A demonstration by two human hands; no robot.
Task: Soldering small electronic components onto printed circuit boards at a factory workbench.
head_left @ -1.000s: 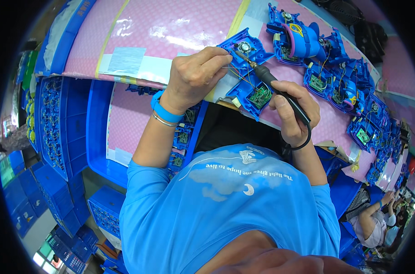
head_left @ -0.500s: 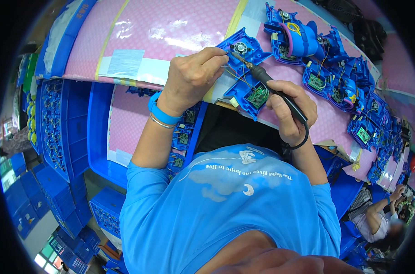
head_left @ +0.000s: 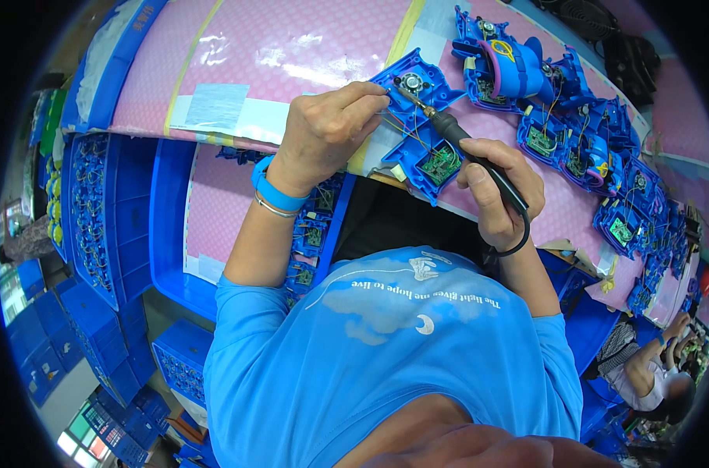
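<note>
My right hand [head_left: 501, 187] is closed round the dark handle of a soldering iron [head_left: 457, 134]. Its metal tip points up and left, over a blue plastic housing [head_left: 430, 61] with a round speaker [head_left: 411, 82] in it. At the housing's left edge, the fingers of my left hand [head_left: 335, 129] are pinched together; what they hold, if anything, is too small to make out. Thin wires run from this housing to a second blue shell [head_left: 405, 150] with a green circuit board [head_left: 440, 164], lying nearer to me.
Several similar blue housings with boards and wires [head_left: 541, 140] crowd the right of the pink-covered table [head_left: 292, 47]. A blue tray [head_left: 163, 242] sits below the table edge at left, near stacked blue bins [head_left: 97, 312]. Another person [head_left: 643, 374] is at far right.
The soldering iron and my right hand have shifted slightly right, the tip drawing back a little from the left fingers. My left hand stays nearly still.
</note>
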